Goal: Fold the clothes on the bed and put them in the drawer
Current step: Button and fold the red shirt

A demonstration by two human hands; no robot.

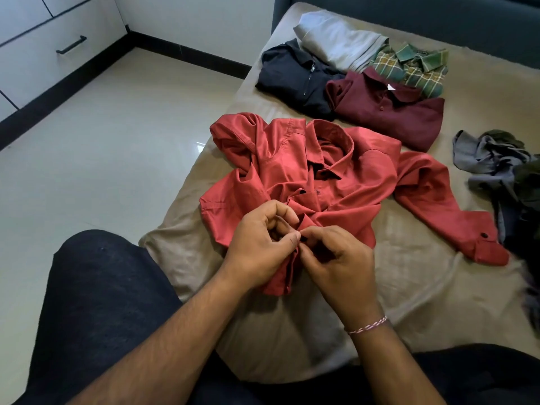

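A red long-sleeved shirt (344, 176) lies crumpled, collar up, in the middle of the beige-sheeted bed (409, 287). One sleeve stretches out to the right. My left hand (260, 247) and my right hand (339, 258) meet at the shirt's front edge near me, each pinching the fabric between thumb and fingers. Folded behind it lie a maroon shirt (391, 112), a black shirt (295, 77), a green plaid shirt (415, 68) and a light grey garment (336, 39).
A loose heap of grey and dark clothes (502, 176) lies at the bed's right edge. White drawers with a black handle (71, 45) stand at the upper left across the glossy tiled floor (102, 147). My dark-trousered knees fill the bottom of the view.
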